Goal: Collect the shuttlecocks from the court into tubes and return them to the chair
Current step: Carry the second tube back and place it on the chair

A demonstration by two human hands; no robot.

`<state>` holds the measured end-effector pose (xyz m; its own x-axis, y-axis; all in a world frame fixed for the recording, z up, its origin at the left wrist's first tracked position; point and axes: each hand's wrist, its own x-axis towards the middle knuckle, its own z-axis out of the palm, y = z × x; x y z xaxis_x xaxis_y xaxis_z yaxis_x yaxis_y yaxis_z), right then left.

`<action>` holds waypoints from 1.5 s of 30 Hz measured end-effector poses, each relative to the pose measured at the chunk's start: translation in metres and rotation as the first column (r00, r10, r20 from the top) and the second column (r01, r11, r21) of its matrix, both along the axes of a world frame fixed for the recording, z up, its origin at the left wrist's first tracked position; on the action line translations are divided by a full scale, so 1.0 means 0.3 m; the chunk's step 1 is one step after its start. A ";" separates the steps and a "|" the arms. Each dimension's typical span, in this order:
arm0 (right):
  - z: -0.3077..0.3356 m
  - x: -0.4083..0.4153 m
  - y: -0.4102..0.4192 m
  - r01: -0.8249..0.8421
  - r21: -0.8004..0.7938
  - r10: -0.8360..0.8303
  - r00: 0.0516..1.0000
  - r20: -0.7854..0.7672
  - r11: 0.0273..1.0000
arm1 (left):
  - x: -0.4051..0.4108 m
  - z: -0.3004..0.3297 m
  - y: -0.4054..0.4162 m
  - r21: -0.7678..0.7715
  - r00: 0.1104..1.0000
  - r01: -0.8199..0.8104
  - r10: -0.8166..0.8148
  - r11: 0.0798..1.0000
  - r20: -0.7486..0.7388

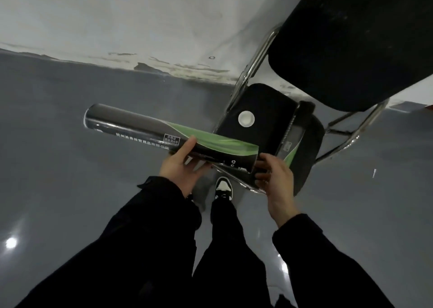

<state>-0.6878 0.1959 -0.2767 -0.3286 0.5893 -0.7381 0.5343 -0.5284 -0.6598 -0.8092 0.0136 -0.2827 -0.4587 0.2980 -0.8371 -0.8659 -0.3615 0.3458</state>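
A long black and green shuttlecock tube [145, 129] lies level in front of me, held from below by my left hand [180, 164] near its middle. My right hand [274, 176] curls around the tube's right end, and what is inside that end is hidden. Just beyond stands a black chair [255, 106] with a chrome frame. On its seat lie a white round cap [246, 118] and a second black and green tube [291, 139], lengthwise along the right side.
The chair's dark backrest [356, 42] fills the upper right. A white wall with peeling paint [140, 26] meets the glossy grey floor [58, 167] behind the chair. My black trousers and a black and white shoe [223, 188] are below the tube.
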 end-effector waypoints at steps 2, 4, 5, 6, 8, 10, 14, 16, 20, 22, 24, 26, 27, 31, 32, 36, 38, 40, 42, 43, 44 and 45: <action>-0.120 -0.098 0.050 -0.075 0.044 0.073 0.996 0.048 0.996 | -0.044 -0.073 0.032 0.002 1.000 -0.014 0.014 1.000 -0.003; -0.260 -0.197 0.105 -0.162 0.117 0.155 0.986 0.065 0.980 | -0.074 -0.124 0.058 -0.007 0.999 -0.022 0.022 1.000 -0.034; -0.330 -0.247 0.134 -0.228 0.170 0.216 0.972 0.088 0.959 | -0.086 -0.153 0.067 -0.014 0.999 -0.031 0.030 0.999 -0.044; -0.396 -0.293 0.161 -0.308 0.221 0.284 0.949 0.133 0.925 | -0.095 -0.178 0.075 -0.017 0.998 -0.036 0.035 0.999 -0.054; -0.521 -0.365 0.211 -0.477 0.312 0.415 0.876 0.246 0.822 | -0.102 -0.218 0.079 -0.019 0.997 -0.039 0.038 0.999 -0.064; -0.619 -0.403 0.253 -0.671 0.358 0.544 0.738 0.398 0.649 | -0.104 -0.251 0.078 -0.035 0.998 -0.040 0.038 0.999 -0.057; -0.743 -0.426 0.311 -0.900 0.315 0.664 0.434 0.609 0.300 | -0.104 -0.284 0.080 -0.056 0.998 -0.054 0.052 0.997 -0.042; -0.763 -0.399 0.321 -0.931 0.330 0.648 0.351 0.676 0.159 | -0.108 -0.282 0.088 -0.063 0.998 -0.055 0.054 0.997 -0.021; -0.673 -0.332 0.330 -0.773 0.435 0.638 0.630 0.442 0.462 | -0.125 -0.252 0.113 -0.064 0.999 -0.038 0.038 0.997 -0.011; -0.520 -0.308 0.319 -0.490 0.354 0.454 0.872 0.184 0.797 | -0.137 -0.205 0.131 -0.070 0.999 -0.045 0.044 0.996 -0.015; -0.310 -0.260 0.292 -0.272 0.279 0.285 0.959 -0.006 0.921 | -0.140 -0.132 0.151 -0.063 0.999 -0.045 0.043 0.997 -0.023; -0.088 -0.197 0.253 -0.140 0.257 0.181 0.973 -0.141 0.956 | -0.136 -0.030 0.180 -0.036 0.999 -0.046 0.045 0.998 -0.019; 0.004 -0.169 0.235 -0.094 0.259 0.146 0.971 -0.189 0.961 | -0.130 0.027 0.198 -0.020 0.999 -0.043 0.043 0.999 -0.023; 0.277 -0.097 0.177 -0.062 0.245 0.146 0.927 -0.345 0.968 | -0.082 0.277 0.281 0.064 0.997 -0.013 0.018 0.998 -0.070; 0.338 -0.088 0.169 -0.056 0.263 0.155 0.915 -0.373 0.963 | -0.076 0.335 0.301 0.086 0.996 -0.009 0.016 0.996 -0.082; 0.529 -0.062 0.177 -0.020 0.434 0.207 0.898 -0.388 0.901 | -0.072 0.515 0.351 0.137 0.993 0.046 -0.030 0.989 -0.112; 0.601 -0.050 0.194 -0.017 0.453 0.220 0.890 -0.399 0.892 | -0.076 0.584 0.371 0.154 0.988 0.088 -0.067 0.984 -0.136; 0.652 -0.033 0.197 -0.023 0.447 0.233 0.876 -0.422 0.894 | -0.077 0.635 0.385 0.160 0.980 0.143 -0.118 0.977 -0.159; 0.683 -0.012 0.185 -0.024 0.449 0.247 0.860 -0.446 0.893 | -0.075 0.674 0.391 0.162 0.967 0.203 -0.172 0.966 -0.187; 0.691 -0.002 0.177 -0.022 0.460 0.253 0.858 -0.447 0.888 | -0.075 0.689 0.393 0.168 0.963 0.225 -0.192 0.960 -0.192; 0.699 0.007 0.168 -0.015 0.470 0.251 0.861 -0.443 0.883 | -0.074 0.703 0.395 0.174 0.959 0.240 -0.206 0.955 -0.193; 0.706 0.016 0.158 0.002 0.473 0.233 0.869 -0.437 0.881 | -0.071 0.719 0.395 0.178 0.956 0.256 -0.221 0.950 -0.194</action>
